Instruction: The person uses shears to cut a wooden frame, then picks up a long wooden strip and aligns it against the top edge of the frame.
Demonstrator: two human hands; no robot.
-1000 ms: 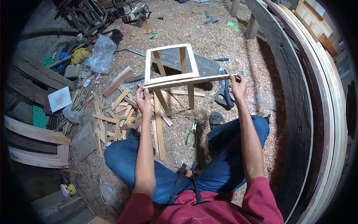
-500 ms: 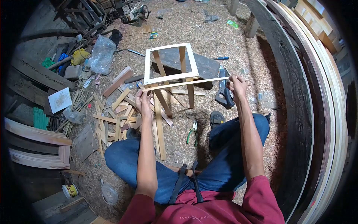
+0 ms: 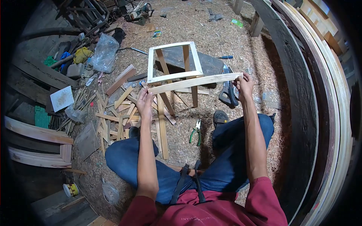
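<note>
A thin, pale wooden slat (image 3: 196,82) spans the space between my hands, its broad face turned up toward me. My left hand (image 3: 144,102) grips its left end, and my right hand (image 3: 244,83) pinches the right end. Just beyond the slat stands a wooden stool frame (image 3: 175,78) with an open square top and slender legs. The slat overlaps the frame's near side in this view. Behind and under the frame lies a dark flat board (image 3: 207,64). A handsaw with a dark handle (image 3: 227,98) rests on the ground below my right hand.
Green-handled pliers (image 3: 195,132) lie between my feet. Scrap wood pieces (image 3: 122,109) are heaped at left, near a clear plastic bag (image 3: 103,52). A blue-handled tool (image 3: 226,57) lies past the board. Long planks (image 3: 298,94) line the right side. Shavings cover the ground.
The slat has been rotated about its length, from its narrow edge showing to its broad face showing. Both hands have turned with it, still at its ends.
</note>
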